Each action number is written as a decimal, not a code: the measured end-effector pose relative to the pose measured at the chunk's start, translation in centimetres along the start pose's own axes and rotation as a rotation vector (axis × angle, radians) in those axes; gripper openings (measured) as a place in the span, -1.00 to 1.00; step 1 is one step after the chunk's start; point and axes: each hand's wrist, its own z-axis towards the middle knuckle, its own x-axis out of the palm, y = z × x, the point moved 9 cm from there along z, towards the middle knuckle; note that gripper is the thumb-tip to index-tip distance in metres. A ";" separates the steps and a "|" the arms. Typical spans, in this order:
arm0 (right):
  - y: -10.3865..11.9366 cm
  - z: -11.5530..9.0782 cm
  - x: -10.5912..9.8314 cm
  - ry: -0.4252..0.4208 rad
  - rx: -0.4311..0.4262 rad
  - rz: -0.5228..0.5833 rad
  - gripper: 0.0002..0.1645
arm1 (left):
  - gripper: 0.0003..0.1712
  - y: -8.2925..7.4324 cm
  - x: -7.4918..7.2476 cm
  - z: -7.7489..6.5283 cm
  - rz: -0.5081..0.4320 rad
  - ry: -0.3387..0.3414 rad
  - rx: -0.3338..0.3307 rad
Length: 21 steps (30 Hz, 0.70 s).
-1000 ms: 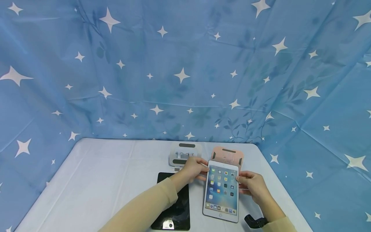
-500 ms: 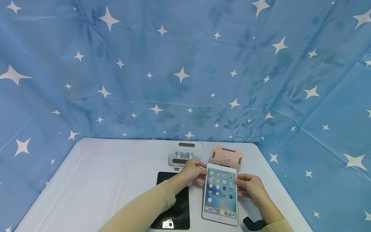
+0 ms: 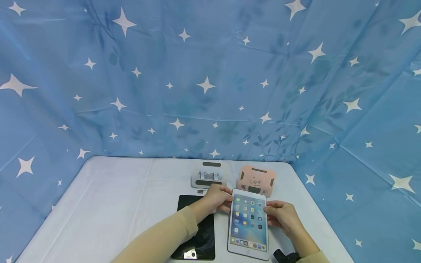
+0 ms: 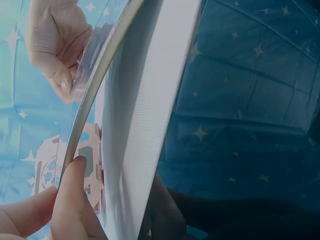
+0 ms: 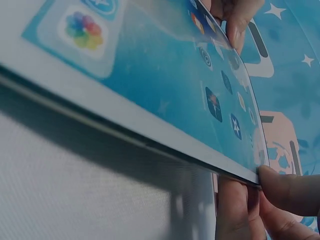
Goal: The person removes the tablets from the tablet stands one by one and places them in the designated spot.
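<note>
A white tablet (image 3: 248,223) with a lit screen of app icons is held between both hands. My left hand (image 3: 216,199) pinches its upper left edge. On the opposite edge, my right hand (image 3: 283,218) grips it with the thumb (image 5: 287,190) on top and fingers curled beneath. The right wrist view shows a gap and a shadow between the tablet's edge and the white tabletop. Just beyond the tablet's top edge lies a pink folding stand (image 3: 256,178). Under my left forearm is a black tablet (image 3: 202,237), its screen dark and partly covered by the sleeve.
A pale grey-white stand (image 3: 209,175) with dark pads sits at the table's far edge, left of the pink one. The white table (image 3: 108,204) stretches out to the left. A blue star-patterned curtain (image 3: 210,73) surrounds it. A black wrist strap (image 3: 286,256) is on my right wrist.
Both hands have drawn the white tablet slightly toward me and a little left. More of the pink stand's lower edge shows now. The black tablet and both stands stay put.
</note>
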 end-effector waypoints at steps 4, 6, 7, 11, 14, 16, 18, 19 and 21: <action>-0.2 -0.1 0.1 -0.008 -0.002 0.004 -0.64 | -0.79 0.1 0.0 -0.2 0.012 -0.004 -0.015; -0.2 -0.2 0.1 -0.011 -0.002 0.006 -0.63 | -0.80 0.2 -0.1 -0.3 0.022 -0.004 -0.022; -0.2 -0.2 0.1 -0.005 -0.005 0.002 -0.62 | -0.80 0.2 -0.1 -0.3 0.025 -0.006 -0.025; -0.2 -0.3 0.1 0.001 0.003 0.002 -0.60 | -0.82 0.2 -0.1 -0.4 0.042 -0.013 -0.041; -0.4 -0.4 0.1 0.002 0.018 0.006 -0.60 | -0.83 0.3 -0.1 -0.5 0.051 -0.019 -0.056; -0.6 -0.4 0.2 0.012 0.020 0.001 -0.60 | -0.84 0.4 -0.1 -0.6 0.059 -0.019 -0.063; -0.6 -0.4 0.2 0.017 0.017 -0.003 -0.61 | -0.84 0.4 0.0 -0.7 0.063 -0.017 -0.070; -0.6 -0.4 0.2 0.019 0.013 -0.006 -0.61 | -0.84 0.4 0.0 -0.8 0.065 -0.015 -0.073; -0.6 -0.4 0.2 0.026 0.003 -0.022 -0.61 | -0.84 0.5 0.0 -0.9 0.067 -0.012 -0.080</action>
